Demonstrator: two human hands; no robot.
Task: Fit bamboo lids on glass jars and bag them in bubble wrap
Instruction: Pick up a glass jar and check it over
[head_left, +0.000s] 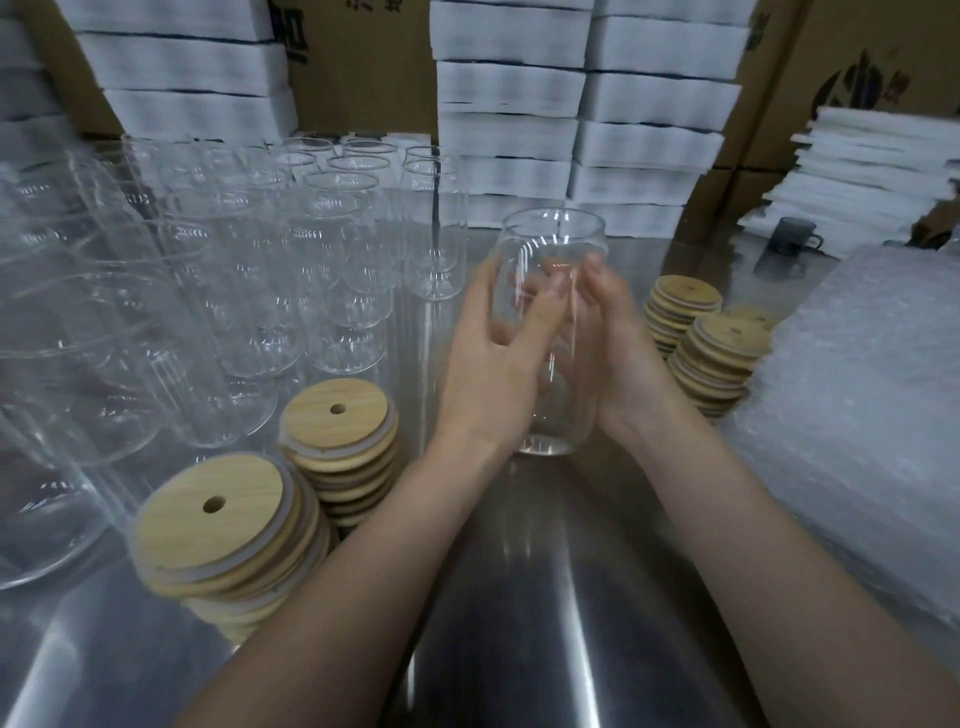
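Both forearms reach forward; left hand (496, 364), right hand (610, 345) clasp jar (553, 234), fingers (480, 291) curled.

Jars (62, 364): leftmost blurred, cut by left edge.
Held jar (553, 234): sides covered by left hand (493, 364), right hand (613, 353).
Box print (296, 36): cropped, unreadable.
Near lids (218, 525): base partly behind forearm (363, 597).
Mug (792, 236): small, blurred.

clear glass jars (270, 270), tan bamboo lids (335, 415), white foam stacks (660, 98), grey mug (792, 236)
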